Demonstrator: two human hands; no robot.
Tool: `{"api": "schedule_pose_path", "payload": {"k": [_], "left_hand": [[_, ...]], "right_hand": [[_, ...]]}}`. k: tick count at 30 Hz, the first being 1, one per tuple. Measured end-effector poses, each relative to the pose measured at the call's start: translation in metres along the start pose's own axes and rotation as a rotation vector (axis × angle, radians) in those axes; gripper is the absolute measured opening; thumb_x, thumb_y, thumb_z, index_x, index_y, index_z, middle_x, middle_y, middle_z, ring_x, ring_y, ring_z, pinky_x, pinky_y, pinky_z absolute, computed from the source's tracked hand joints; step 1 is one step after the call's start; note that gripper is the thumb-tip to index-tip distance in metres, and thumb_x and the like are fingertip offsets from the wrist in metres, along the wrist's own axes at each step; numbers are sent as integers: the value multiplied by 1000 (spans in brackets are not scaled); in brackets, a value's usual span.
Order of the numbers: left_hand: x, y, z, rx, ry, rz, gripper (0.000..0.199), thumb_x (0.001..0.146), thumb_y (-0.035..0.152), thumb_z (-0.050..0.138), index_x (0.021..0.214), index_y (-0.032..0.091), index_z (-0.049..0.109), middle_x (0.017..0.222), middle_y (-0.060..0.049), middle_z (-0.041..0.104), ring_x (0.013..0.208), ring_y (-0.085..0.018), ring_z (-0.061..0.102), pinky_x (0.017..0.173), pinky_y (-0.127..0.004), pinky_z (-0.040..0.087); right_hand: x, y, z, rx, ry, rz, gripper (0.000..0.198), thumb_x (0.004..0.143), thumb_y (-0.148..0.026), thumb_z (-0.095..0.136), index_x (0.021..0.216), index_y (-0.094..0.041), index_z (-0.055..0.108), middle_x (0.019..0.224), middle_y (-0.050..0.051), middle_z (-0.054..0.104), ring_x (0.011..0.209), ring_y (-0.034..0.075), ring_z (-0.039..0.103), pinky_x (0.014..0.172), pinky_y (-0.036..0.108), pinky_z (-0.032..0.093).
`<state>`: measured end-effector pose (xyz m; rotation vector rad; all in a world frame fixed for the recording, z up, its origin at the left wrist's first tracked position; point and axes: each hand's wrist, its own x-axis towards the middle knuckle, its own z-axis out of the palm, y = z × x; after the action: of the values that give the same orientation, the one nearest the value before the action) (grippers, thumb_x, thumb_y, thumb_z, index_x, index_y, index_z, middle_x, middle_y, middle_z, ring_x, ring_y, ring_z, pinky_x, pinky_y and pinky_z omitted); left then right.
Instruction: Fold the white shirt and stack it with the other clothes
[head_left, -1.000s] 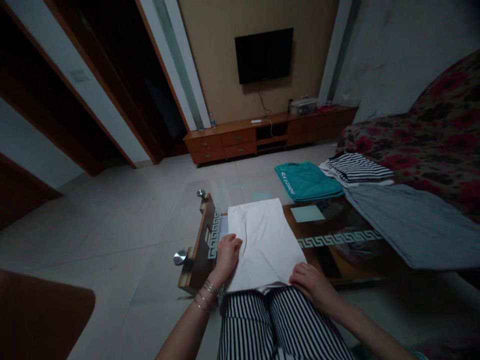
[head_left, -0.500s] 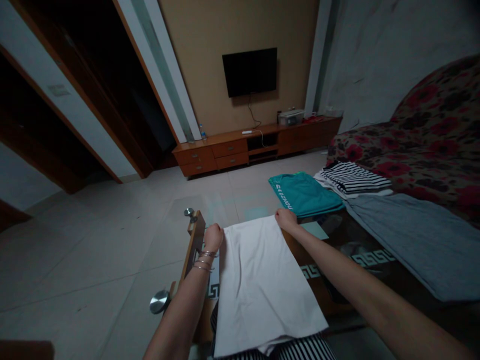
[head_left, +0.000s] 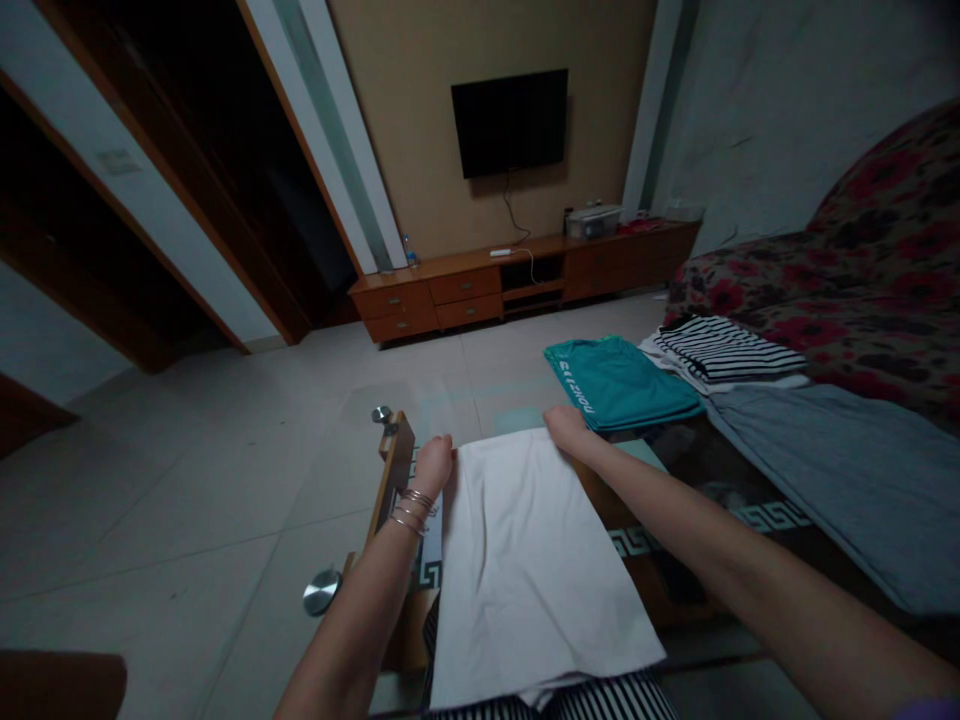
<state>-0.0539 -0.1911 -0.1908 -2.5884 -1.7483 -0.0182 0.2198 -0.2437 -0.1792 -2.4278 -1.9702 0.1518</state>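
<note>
Teal folded garment (head_left: 621, 381) lying at the far edge of the desk (head_left: 697, 500). Striped folded top (head_left: 726, 350) sitting just beside it, to the right. Grey cloth (head_left: 840, 480) spreading across the desk's right side. Floral sofa (head_left: 847, 300) standing behind. Black television (head_left: 510, 122) hanging on the wall above a low wooden cabinet (head_left: 517, 280). Pale tiled floor (head_left: 187, 470) stretching left.

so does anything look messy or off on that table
Nothing much. The white cloth lies flat, its near edge hanging off the table, with both hands at its far corners: left hand, right hand. The teal shirt and striped top are folded.
</note>
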Motion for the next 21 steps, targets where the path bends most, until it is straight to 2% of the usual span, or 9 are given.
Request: {"api": "schedule_pose_path", "payload": {"k": [10,16,21], "left_hand": [[7,1,-4,57,-24,78,27,86,9,41,97,11,65,100,-17,65,101,-25,62,88,-33,46],[6,0,-3,68,2,44,25,85,11,43,98,13,64,99,-16,66,99,-26,63,85,-35,48],[8,-2,-2,65,13,-9,23,86,15,45,99,13,63,100,-16,67,97,-27,64,82,-34,49]], "right_hand": [[2,11,4,-44,40,-116,31,86,-8,44,106,-7,68,106,23,66,104,29,62,91,37,46],[7,12,11,-45,23,-191,29,85,-7,45,101,-8,70,105,22,66,104,30,62,91,37,45],[6,16,12,-17,31,-167,30,84,-6,45,102,-7,68,108,22,65,106,28,61,94,35,43]]}}
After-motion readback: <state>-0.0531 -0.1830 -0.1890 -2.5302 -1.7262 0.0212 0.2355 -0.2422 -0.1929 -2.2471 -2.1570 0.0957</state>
